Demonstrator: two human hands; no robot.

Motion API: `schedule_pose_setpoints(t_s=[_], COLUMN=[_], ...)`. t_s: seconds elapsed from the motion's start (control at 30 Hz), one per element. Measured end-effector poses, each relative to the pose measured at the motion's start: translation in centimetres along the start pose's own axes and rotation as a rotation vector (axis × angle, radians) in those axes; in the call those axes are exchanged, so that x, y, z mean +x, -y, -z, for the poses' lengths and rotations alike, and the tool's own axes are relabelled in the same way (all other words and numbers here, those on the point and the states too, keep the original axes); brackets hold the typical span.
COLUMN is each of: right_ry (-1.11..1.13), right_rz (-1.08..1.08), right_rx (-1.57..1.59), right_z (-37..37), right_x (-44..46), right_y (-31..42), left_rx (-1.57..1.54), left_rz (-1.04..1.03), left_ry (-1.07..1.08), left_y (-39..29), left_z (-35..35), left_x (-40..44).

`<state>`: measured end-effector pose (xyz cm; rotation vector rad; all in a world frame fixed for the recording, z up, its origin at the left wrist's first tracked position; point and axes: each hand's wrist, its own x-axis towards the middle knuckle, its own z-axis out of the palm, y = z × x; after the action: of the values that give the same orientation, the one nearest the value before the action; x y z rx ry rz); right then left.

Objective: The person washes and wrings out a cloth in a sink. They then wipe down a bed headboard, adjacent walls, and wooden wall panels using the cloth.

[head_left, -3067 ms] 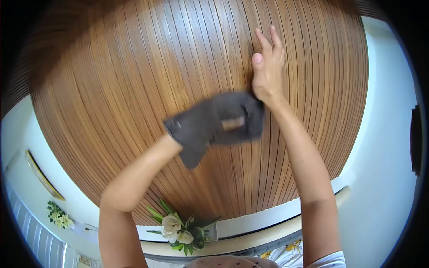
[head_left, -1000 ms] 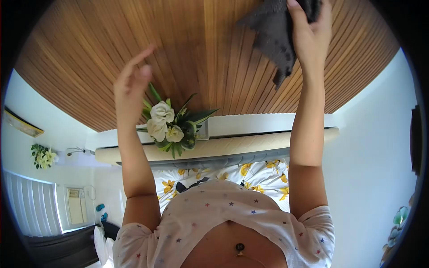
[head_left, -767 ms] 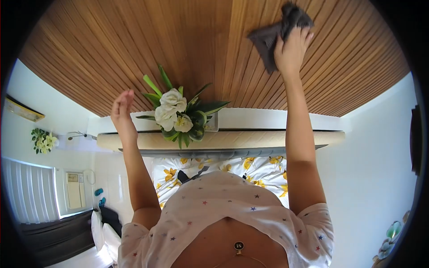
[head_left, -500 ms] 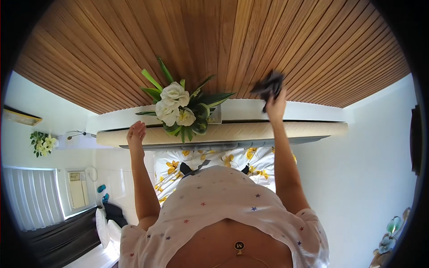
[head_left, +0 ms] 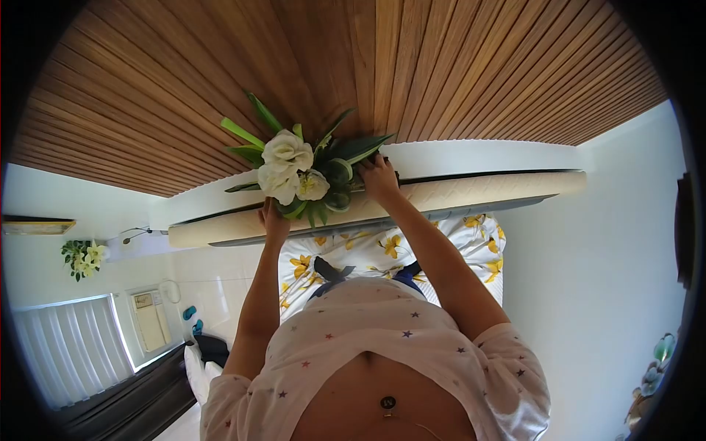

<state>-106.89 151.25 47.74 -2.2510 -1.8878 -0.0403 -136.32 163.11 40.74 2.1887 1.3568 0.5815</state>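
Observation:
White flowers with long green leaves stand on the white ledge below the slatted wood wall. My left hand is just under the flowers at their left side, its fingertips hidden behind blooms and leaves. At the right side of the arrangement is my right hand, its fingers closed on a crumpled dark cloth, of which only small parts show past the hand and leaves.
A slatted wood wall rises behind the ledge. Below the ledge runs a cream padded headboard, with a bed in white and yellow floral bedding beneath. Another flower arrangement and a window are at the left.
My right hand has come down from the wood wall and moved left with the cloth to the flowers' right side. My left hand has moved right, to just under the blooms.

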Motion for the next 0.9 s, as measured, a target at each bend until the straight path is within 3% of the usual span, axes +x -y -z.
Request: schedule_pose_setpoints(t_s=[0.07,0.17,0.27,0.37,0.47,0.6,0.77,0.8,0.87,0.9], right_ry=[0.038,0.203,0.228,-0.167,0.075,0.167,0.258,0.158,-0.054,-0.032], right_rz=[0.065,0.032,0.066,0.202,0.218,0.024,-0.331,-0.35,-0.388,-0.407], right_rx=[-0.06,0.117,0.184,0.46,0.11,0.371,0.645,0.716,0.849,0.801], right_z=[0.5,2.1,1.6,-1.3,-1.6,2.0,4.1,3.4,0.6,0.6], right_x=[-0.4,-0.7,2.0,4.3,2.9,-0.8,-5.6,-5.9,-6.4,-6.4], right_y=[-0.1,-1.1,-1.1,0.3,0.1,-2.1,-4.7,-5.0,-5.8,-5.7], left_rx=[0.06,0.082,0.07,0.11,0.06,0.054,-0.526,-0.651,-0.603,-0.575], left_rz=[-0.037,-0.058,-0.056,-0.066,-0.045,-0.028,0.106,0.142,0.207,0.236], left_ry=[0.057,0.139,0.187,0.28,0.251,0.254,0.089,0.078,0.192,0.249], left_y=[-1.1,-2.4,-1.5,-1.2,-1.4,-3.0,-1.1,-1.3,-1.2,-1.2], left_z=[0.6,1.4,1.1,1.3,1.1,2.0,2.0,2.1,2.4,2.4], left_x=[-0.6,-0.6,-0.6,-0.4,-0.5,-0.6,1.1,1.3,2.2,2.9])
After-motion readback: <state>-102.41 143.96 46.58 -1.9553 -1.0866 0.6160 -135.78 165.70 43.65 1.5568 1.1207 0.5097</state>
